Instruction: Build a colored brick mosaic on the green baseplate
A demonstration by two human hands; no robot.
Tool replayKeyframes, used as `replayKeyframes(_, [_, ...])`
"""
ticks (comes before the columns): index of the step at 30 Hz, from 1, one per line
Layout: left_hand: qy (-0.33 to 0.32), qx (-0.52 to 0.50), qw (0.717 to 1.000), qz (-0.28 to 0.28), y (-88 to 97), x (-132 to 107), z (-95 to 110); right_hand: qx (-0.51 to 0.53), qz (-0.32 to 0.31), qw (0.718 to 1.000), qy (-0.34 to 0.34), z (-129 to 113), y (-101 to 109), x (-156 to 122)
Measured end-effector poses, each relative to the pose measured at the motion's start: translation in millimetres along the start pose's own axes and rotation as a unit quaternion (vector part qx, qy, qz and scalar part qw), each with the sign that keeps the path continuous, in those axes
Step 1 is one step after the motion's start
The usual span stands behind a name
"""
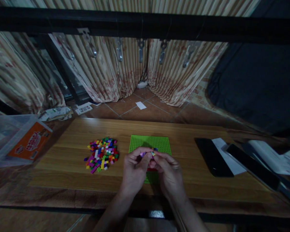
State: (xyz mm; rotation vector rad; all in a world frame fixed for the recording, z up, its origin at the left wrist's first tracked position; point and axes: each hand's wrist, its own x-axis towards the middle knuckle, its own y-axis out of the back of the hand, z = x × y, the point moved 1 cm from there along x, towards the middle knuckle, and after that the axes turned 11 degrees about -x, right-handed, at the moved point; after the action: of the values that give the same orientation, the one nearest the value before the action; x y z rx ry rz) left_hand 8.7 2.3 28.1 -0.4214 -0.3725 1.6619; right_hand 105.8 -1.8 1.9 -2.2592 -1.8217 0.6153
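Observation:
My left hand and my right hand meet above a green studded baseplate. Between the fingertips of both hands are small toy bricks, purple and pale in colour, their joints too small to make out. The fingers of each hand are pinched closed on them. Beneath the hands, a bit of red and a dark blue piece show on or just over the baseplate; the hands cover most of that area. A loose pile of many-coloured toy bricks lies on the table to the left.
The wooden table carries a black flat slab, a white sheet and a dark phone-like device at right. A clear plastic box with an orange label stands at left. Metal hooks hang from a black bar beyond.

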Motion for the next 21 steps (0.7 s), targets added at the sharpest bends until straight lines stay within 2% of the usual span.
replayKeyframes(4, [-0.005,0.006,1.000,-0.001,0.2,0.5,0.3,0.016,0.012,1.000,-0.011,0.4,-2.8,-0.4])
replayKeyframes(9, [0.031,0.007,0.999,-0.007,4.4,5.2,-5.0,0.006,0.014,1.000,-0.027,-2.8,-6.6,-0.1])
replayKeyframes(16, [0.007,0.037,0.999,0.027,7.8,10.0,-6.2,0.027,-0.022,0.998,-0.054,-1.7,-6.9,1.5])
replayKeyframes(21, [0.023,0.015,1.000,0.014,3.5,7.6,-5.9,0.026,-0.076,0.996,-0.046,-3.8,-9.9,0.1])
